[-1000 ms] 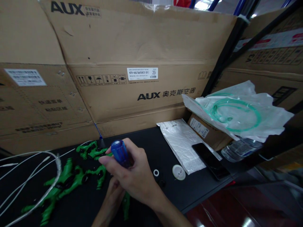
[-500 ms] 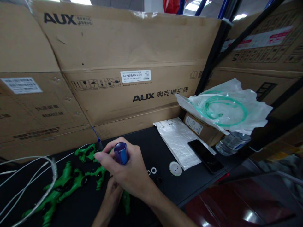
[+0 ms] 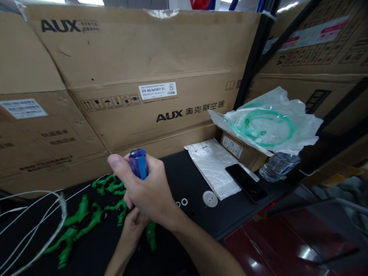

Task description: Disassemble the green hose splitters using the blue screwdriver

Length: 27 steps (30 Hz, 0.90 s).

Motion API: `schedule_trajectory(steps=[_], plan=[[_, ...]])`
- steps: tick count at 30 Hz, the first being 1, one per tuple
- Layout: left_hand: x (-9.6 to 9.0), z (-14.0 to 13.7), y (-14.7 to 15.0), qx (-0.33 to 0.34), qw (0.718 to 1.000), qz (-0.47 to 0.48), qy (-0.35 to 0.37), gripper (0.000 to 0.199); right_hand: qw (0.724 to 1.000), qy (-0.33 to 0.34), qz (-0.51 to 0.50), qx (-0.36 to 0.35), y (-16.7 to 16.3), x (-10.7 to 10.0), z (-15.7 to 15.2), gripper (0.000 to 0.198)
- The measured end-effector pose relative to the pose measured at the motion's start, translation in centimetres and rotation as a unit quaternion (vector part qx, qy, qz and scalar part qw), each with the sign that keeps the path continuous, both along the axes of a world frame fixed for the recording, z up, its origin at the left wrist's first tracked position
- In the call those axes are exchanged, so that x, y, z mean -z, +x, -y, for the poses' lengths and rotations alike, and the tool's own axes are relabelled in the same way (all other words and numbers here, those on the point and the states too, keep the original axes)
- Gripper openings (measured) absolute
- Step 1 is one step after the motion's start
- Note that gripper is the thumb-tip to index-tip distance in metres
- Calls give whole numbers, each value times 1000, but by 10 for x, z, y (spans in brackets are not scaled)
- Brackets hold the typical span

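My right hand (image 3: 151,184) is closed round the blue and purple handle of a screwdriver (image 3: 138,164), whose shaft is hidden behind my fingers. Below it, my left hand (image 3: 135,222) has its fingers curled in, and what they hold is covered by my right hand. A green fitting (image 3: 151,235) pokes out just right of my left hand; whether the hand touches it I cannot tell. Green branching fittings with black parts lie to the left: a large one (image 3: 77,226), a smaller one (image 3: 119,211) and a cluster (image 3: 107,185) behind.
White rings (image 3: 184,201) and a round white disc (image 3: 210,199) lie right of my hands. Beyond are a silver mailer (image 3: 211,163), a phone (image 3: 246,183), a water bottle (image 3: 277,168) and bagged green tubing (image 3: 268,126). White cables (image 3: 37,226) loop at left; a large carton (image 3: 120,57) stands behind.
My right hand and the screwdriver have risen a little and shifted left. The whole view has also moved slightly. My left hand remains beneath.
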<state>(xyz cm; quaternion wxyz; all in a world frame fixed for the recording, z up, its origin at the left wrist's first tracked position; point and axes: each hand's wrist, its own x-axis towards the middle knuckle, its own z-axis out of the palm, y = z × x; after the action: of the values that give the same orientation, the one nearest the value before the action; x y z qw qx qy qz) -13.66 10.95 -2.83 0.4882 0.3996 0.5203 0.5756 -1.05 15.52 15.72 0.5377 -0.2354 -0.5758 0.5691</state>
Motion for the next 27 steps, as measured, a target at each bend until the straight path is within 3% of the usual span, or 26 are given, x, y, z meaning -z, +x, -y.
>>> schedule_trajectory(steps=[3, 6, 10, 14, 19, 23, 27], plan=[[-23, 10, -6, 45, 985, -162, 35, 52, 988, -96, -88, -81, 29, -5, 5, 40], [-40, 24, -7, 43, 931, -355, 74, 33, 982, -141, -82, -98, 63, 4, 11, 40], [-45, 38, -1, 46, 866, -490, 86, 39, 963, -259, -19, -79, 96, 38, 20, 47], [-45, 40, 3, 70, 832, -546, 73, 48, 923, -377, 36, -68, 107, 80, 27, 49], [-43, 34, 2, 100, 829, -543, 89, 41, 897, -432, 62, -73, 97, 118, 36, 47], [-37, 28, 0, 111, 846, -509, 111, 24, 893, -438, 77, -67, 82, 137, 39, 43], [-37, 24, -2, 122, 856, -487, 120, 16, 897, -431, 92, -33, 69, 149, 42, 52]])
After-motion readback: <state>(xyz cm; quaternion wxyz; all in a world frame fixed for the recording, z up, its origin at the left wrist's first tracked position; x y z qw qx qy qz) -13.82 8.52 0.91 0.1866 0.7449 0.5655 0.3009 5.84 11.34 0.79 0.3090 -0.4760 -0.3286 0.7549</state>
